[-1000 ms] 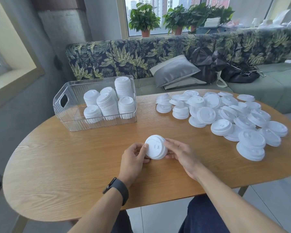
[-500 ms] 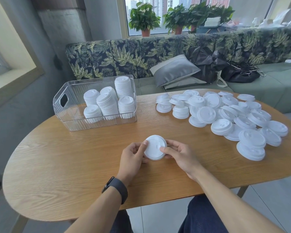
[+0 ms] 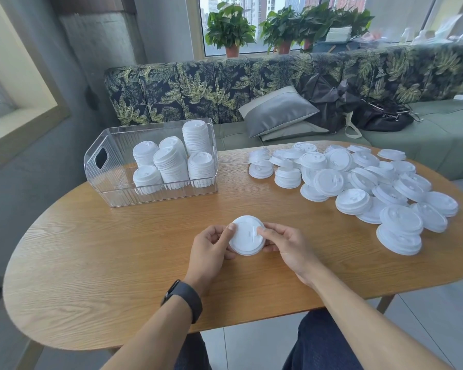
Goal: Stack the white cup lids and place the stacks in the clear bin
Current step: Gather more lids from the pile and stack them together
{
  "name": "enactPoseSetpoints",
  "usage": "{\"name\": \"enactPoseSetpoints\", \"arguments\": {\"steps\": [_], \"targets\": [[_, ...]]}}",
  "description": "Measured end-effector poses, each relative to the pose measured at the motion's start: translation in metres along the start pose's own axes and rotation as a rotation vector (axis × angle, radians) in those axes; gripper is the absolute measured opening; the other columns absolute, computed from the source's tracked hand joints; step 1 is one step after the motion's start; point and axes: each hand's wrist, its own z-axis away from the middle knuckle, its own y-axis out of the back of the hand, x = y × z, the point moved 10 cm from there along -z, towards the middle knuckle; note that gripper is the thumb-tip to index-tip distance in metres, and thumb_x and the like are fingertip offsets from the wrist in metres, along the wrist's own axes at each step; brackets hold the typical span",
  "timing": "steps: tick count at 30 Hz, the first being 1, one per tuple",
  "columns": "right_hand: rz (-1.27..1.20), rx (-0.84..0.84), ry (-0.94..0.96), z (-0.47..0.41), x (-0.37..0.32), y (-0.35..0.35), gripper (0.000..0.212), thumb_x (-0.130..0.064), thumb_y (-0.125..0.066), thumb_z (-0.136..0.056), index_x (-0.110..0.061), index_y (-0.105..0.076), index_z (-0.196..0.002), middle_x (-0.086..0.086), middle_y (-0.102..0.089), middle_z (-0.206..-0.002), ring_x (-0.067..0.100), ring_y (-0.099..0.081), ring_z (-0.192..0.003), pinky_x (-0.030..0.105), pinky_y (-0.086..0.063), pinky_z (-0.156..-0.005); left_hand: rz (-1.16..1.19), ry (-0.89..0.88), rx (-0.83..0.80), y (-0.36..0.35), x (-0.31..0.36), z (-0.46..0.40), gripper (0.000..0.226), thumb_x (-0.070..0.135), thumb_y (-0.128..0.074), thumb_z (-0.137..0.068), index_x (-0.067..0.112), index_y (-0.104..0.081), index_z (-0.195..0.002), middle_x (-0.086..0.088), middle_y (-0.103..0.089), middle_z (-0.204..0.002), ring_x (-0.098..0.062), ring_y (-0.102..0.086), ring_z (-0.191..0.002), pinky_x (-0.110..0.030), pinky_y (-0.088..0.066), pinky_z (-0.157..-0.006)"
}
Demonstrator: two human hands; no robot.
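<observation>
The small lid stack (image 3: 247, 235) held over the tabletop (image 3: 123, 252) has been turned since a second ago, its flat top now facing the camera rather than tilted aside, with the right thumb moved onto its face. Behind the oval wooden tabletop runs a leaf-print sofa (image 3: 278, 84) bearing a grey cushion (image 3: 277, 110) and a black bag (image 3: 380, 116), with potted plants (image 3: 231, 30) on the windowsill above. At the tabletop's far left stands the clear bin (image 3: 110, 188), holding six upright stacks of white lids (image 3: 171, 164) grouped toward its right end. A loose heap of white cup lids (image 3: 353, 182) spreads across the far right. The left hand (image 3: 211, 249), a black watch (image 3: 183, 299) on its wrist, grips the stack's left edge; the right hand (image 3: 286, 245) pinches its right side, thumb on top.
</observation>
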Motion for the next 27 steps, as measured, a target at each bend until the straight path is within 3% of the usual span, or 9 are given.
{"name": "enactPoseSetpoints", "arguments": {"steps": [9,15,19,23,27], "targets": [[-0.026,0.018,0.001,0.000,0.000,0.001,0.020,-0.031,-0.068,-0.098,-0.023,-0.079,-0.112,-0.001,-0.080,-0.104,0.015,-0.074,-0.103,0.028,-0.057,-0.087,-0.023,0.014,-0.010,-0.002,0.001,0.002,0.029,0.039,-0.069,-0.097,0.011,-0.075,-0.103,-0.009,-0.079,-0.092,-0.028,-0.075,-0.087,-0.043,-0.064,-0.078],[-0.061,0.063,0.002,-0.001,0.003,0.004,0.024,-0.032,-0.070,-0.096,-0.018,-0.078,-0.115,-0.001,-0.081,-0.103,0.016,-0.075,-0.102,0.026,-0.058,-0.086,0.003,0.039,-0.020,-0.003,0.001,0.003,0.027,0.036,-0.073,-0.095,0.010,-0.075,-0.102,-0.008,-0.080,-0.090,-0.021,-0.074,-0.081,-0.034,-0.063,-0.075],[-0.130,0.266,0.055,-0.003,0.007,0.021,0.017,-0.026,-0.070,-0.097,-0.014,-0.078,-0.106,0.004,-0.081,-0.096,0.021,-0.077,-0.095,0.034,-0.061,-0.085,0.064,0.059,0.033,0.001,-0.002,-0.003,0.033,0.037,-0.074,-0.094,0.005,-0.073,-0.107,-0.008,-0.080,-0.091,-0.022,-0.076,-0.082,-0.032,-0.063,-0.073],[-0.069,0.476,0.110,-0.006,0.010,0.041,0.005,-0.018,-0.072,-0.096,-0.020,-0.076,-0.097,-0.002,-0.079,-0.087,0.019,-0.076,-0.086,0.026,-0.061,-0.074,0.097,0.066,0.061,-0.002,-0.001,-0.013,0.034,0.035,-0.073,-0.095,0.003,-0.070,-0.106,-0.010,-0.080,-0.091,-0.018,-0.076,-0.080,-0.031,-0.064,-0.070],[0.098,0.564,0.129,-0.020,0.009,0.053,0.006,-0.027,-0.071,-0.093,-0.032,-0.073,-0.096,-0.007,-0.076,-0.087,0.015,-0.073,-0.084,0.042,-0.061,-0.082,0.097,0.063,0.064,-0.006,0.000,-0.028,0.032,0.035,-0.070,-0.097,0.004,-0.069,-0.107,-0.006,-0.080,-0.089,-0.018,-0.077,-0.081,-0.037,-0.065,-0.073]]}}
